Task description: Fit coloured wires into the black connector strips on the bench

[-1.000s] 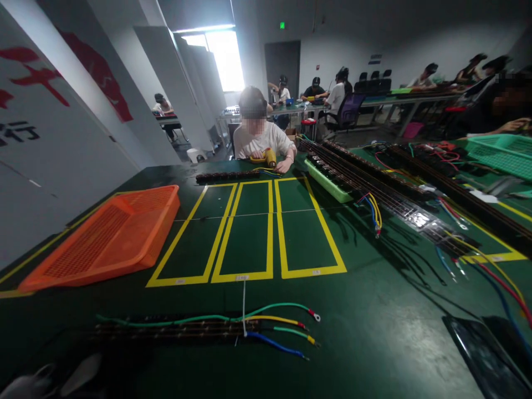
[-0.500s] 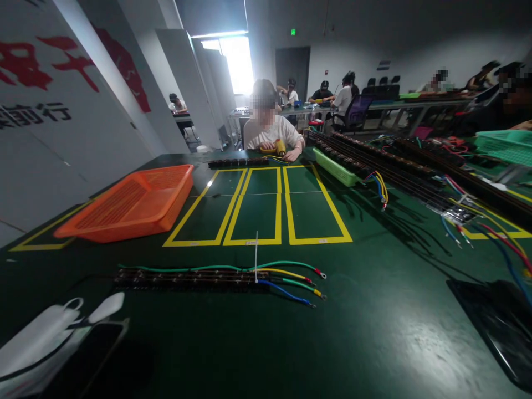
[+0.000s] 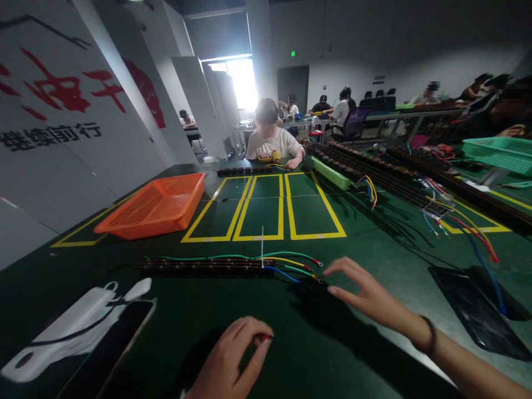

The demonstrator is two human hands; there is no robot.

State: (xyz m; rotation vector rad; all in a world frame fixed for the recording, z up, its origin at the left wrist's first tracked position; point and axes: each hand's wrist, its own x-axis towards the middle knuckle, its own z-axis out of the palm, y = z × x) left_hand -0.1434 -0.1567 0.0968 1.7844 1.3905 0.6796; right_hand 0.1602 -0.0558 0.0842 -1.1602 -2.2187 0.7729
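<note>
A dark, slim strip assembly [image 3: 208, 266] lies crosswise on the green table, with green, yellow and blue wires [image 3: 297, 260] leaving its right end. Around that end a white cable tie [image 3: 262, 249] stands with its tail upright. My right hand [image 3: 361, 285] reaches in from the right, thumb and fingers apart, close to the ring terminals at the wire tips; it holds nothing. In front of the strip is my left hand [image 3: 235, 354], its fingers curled towards the thumb. A small reddish spot shows at those fingertips, too small to name.
An orange basket [image 3: 153, 205] stands at the left beyond a white handheld device [image 3: 66, 327] and a phone [image 3: 112, 343]. A black tablet-like slab [image 3: 477, 310] lies right. More wired strips [image 3: 374, 172] rest over a green tray [image 3: 331, 173]. A person [image 3: 274, 141] sits opposite.
Both of my hands have come into view, the left at the bottom middle and the right beside the wire ends. The camera view has shifted slightly; the strip lies as before.
</note>
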